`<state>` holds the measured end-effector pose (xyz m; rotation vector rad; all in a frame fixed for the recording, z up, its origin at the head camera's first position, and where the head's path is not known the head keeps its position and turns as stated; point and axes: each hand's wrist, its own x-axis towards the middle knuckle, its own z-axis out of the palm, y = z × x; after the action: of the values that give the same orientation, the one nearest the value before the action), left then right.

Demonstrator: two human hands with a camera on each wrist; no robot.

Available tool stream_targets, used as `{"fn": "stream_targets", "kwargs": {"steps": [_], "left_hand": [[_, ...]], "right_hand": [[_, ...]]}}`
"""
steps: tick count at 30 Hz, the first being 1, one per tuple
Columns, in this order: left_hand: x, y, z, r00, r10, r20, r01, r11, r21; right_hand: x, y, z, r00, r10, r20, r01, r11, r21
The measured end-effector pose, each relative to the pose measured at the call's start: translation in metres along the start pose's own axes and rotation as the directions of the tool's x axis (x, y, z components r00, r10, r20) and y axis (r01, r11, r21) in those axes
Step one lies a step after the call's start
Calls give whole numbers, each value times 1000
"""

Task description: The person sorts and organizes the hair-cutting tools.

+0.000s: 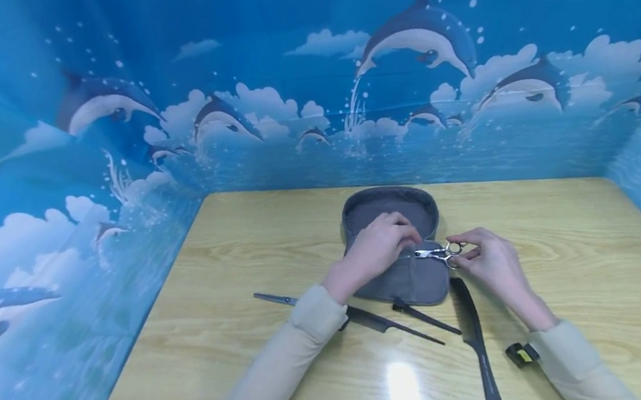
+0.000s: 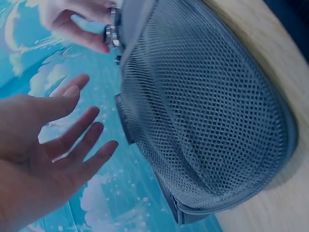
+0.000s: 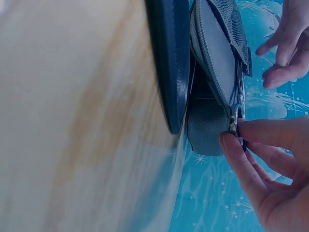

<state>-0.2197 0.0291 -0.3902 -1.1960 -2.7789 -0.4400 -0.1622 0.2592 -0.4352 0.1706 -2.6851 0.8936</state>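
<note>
My right hand [image 1: 491, 261] pinches a pair of silver scissors [image 1: 438, 253] by the finger loops, between thumb and fingertips. The blades point left over the flap of an unzipped grey case [image 1: 431, 283]. In the right wrist view the loops [image 3: 235, 121] sit right at the edge of the case [image 3: 207, 125]. My left hand [image 1: 379, 241] hovers above the middle of the case with nothing in it. Its fingers [image 2: 87, 137] are spread and relaxed beside the mesh pocket [image 2: 203, 106] in the left wrist view.
Below the case lie a tail comb [image 1: 373, 320], a black clip [image 1: 427, 318] and a long-handled black comb [image 1: 477, 348]. A second scissors-like tool [image 1: 274, 298] is partly under my left sleeve. A small black and yellow item [image 1: 522, 354] sits by my right sleeve. Dolphin-print cloth [image 1: 278, 63] surrounds the table.
</note>
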Motion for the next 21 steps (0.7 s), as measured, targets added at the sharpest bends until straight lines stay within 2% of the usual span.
{"fn": "stream_targets", "kwargs": {"steps": [4,8,13,21], "left_hand": [[8,4,6,998,42,54,-47,995,92],[13,6,10,995,34,96,-50,984,170],[19,6,13,992,56,115,-80,972,221],[30,4,17,984,136,114,-167,924,343]], "right_hand": [[0,0,0,1000,4,4,-4,1000,2],[-1,-1,-1,1000,19,8,-18,1000,-15],[-2,-1,-2,1000,26,1,-26,999,-44],[-2,-1,-3,999,37,7,-37,998,-52]]}}
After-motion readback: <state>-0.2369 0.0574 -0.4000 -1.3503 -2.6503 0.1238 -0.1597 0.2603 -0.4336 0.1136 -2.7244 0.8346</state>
